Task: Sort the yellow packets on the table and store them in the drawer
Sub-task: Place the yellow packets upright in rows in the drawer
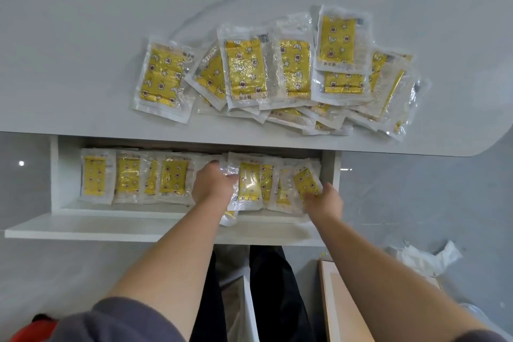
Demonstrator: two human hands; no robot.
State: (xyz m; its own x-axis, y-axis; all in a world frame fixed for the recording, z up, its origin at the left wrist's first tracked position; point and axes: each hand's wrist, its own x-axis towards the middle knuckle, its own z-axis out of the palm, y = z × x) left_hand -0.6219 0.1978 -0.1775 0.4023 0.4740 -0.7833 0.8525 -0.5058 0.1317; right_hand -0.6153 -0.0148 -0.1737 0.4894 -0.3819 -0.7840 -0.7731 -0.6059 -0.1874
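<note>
Head view: packet batch [251, 183] is being seated in drawer [55, 175]
Left hand [212, 184]: fingers closed on batch, steadying it
Right hand [323, 198]: fingers gripping batch edge, squaring the row
Table pile [277, 75]: is awaiting sorting

Glossy grey table [83, 36], overlapping heap of yellow packets [277, 75]

Packets [277, 75] heaped on table [83, 36]; row [133, 178] in drawer [138, 228] below.

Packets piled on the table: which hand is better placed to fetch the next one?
Probably the right hand: the pile lies mostly up and right of it, and the left hand is pressing packets in the drawer.
</note>
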